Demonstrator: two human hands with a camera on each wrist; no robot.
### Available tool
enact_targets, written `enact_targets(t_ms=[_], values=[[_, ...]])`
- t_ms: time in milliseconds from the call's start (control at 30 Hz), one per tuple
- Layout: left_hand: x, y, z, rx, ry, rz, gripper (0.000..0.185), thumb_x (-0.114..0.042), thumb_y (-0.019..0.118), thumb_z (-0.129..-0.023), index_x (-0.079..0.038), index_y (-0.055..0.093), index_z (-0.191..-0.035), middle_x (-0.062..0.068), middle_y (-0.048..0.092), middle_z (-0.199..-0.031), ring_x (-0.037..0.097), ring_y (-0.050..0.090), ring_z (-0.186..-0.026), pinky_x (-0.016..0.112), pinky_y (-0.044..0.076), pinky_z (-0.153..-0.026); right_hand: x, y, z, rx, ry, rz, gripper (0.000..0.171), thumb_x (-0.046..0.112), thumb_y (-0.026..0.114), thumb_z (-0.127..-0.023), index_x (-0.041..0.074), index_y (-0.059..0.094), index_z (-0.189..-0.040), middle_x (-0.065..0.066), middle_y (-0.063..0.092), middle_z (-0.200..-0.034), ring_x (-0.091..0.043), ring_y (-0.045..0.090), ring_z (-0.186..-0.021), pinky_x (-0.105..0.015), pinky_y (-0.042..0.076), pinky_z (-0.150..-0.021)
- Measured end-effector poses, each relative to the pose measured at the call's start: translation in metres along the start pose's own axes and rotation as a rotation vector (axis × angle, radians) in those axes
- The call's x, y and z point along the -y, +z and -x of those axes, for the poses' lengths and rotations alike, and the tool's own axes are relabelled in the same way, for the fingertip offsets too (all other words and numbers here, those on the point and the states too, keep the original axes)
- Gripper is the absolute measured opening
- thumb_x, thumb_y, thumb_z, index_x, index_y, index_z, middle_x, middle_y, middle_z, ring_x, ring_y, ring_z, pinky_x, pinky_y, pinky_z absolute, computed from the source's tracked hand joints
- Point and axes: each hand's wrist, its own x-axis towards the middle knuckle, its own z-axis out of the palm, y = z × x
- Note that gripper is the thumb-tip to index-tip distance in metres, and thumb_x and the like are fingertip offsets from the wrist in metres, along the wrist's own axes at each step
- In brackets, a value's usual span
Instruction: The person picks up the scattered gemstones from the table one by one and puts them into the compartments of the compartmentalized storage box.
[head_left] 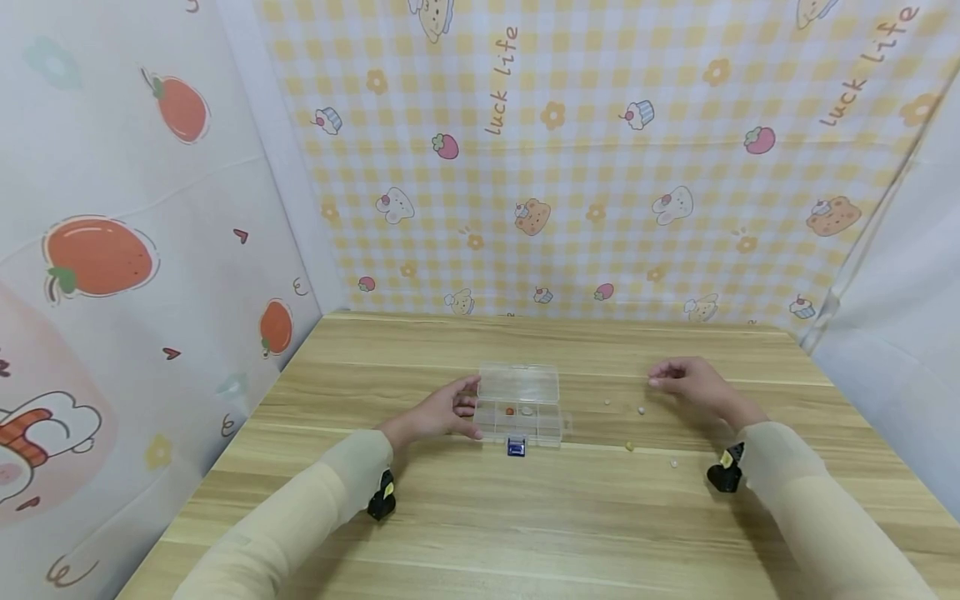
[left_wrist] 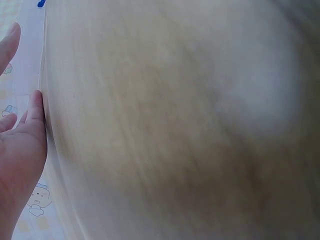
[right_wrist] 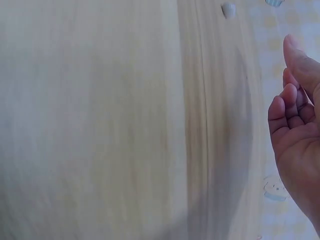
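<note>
A clear plastic compartment box [head_left: 517, 385] lies on the table with its lid raised at the back. Inside, one compartment holds an orange bead [head_left: 510, 411] and the one beside it a whitish piece [head_left: 527, 411]. My left hand [head_left: 442, 412] rests at the box's left side, thumb by the front corner and fingers by the back. Over the table's right part, my right hand [head_left: 693, 385] hovers with loosely bent fingers; I see nothing in it. Nearest to it is a small white bead [head_left: 641, 410]; a gold-coloured bead [head_left: 629, 446] lies closer to me.
A dark blue piece [head_left: 516, 447] sits at the box's front edge. Another tiny white bead [head_left: 607, 402] and a pale clear one [head_left: 673, 463] lie on the wooden table [head_left: 525, 533]. Patterned cloth [head_left: 600, 250] hangs behind, with printed sheets at both sides.
</note>
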Motion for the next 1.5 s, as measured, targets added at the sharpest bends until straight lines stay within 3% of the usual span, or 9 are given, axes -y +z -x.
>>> enact_targets(t_ms=[433, 600, 1033, 1500], values=[[-0.003, 0.001, 0.002, -0.008, -0.001, 0.018, 0.102, 0.005, 0.081, -0.074, -0.004, 0.018, -0.154, 0.018, 0.036, -0.149, 0.034, 0.046, -0.126, 0.034, 0.046, -0.101, 0.027, 0.017, -0.004, -0.001, -0.094, -0.058, 0.03, 0.02, 0.072, -0.089, -0.004, 0.067, -0.106, -0.01, 0.064, -0.092, -0.02, 0.054, -0.082, -0.026, 0.05, -0.07], [-0.003, 0.0, 0.003, 0.001, -0.002, 0.01, 0.102, 0.004, 0.081, -0.075, -0.005, 0.018, -0.155, 0.018, 0.035, -0.149, 0.034, 0.046, -0.126, 0.033, 0.046, -0.101, 0.042, 0.025, -0.005, 0.035, -0.101, -0.094, 0.027, 0.012, 0.069, -0.09, -0.009, 0.064, -0.107, -0.01, 0.063, -0.091, -0.018, 0.054, -0.08, -0.032, 0.052, -0.069], [-0.004, 0.001, 0.002, -0.005, 0.0, -0.012, 0.101, 0.003, 0.082, -0.074, -0.004, 0.019, -0.154, 0.019, 0.032, -0.151, 0.035, 0.044, -0.128, 0.036, 0.044, -0.103, 0.06, 0.051, -0.012, 0.092, -0.129, -0.147, 0.029, 0.017, 0.072, -0.089, -0.006, 0.066, -0.106, -0.008, 0.062, -0.088, -0.019, 0.054, -0.079, -0.033, 0.051, -0.067], [-0.001, 0.0, 0.001, -0.006, -0.006, -0.009, 0.102, 0.0, 0.083, -0.074, -0.006, 0.02, -0.155, 0.018, 0.033, -0.151, 0.034, 0.045, -0.128, 0.036, 0.044, -0.103, 0.082, 0.079, -0.021, 0.148, -0.192, -0.184, 0.021, 0.01, 0.071, -0.089, -0.007, 0.067, -0.101, -0.007, 0.064, -0.09, -0.018, 0.053, -0.078, -0.025, 0.047, -0.064]])
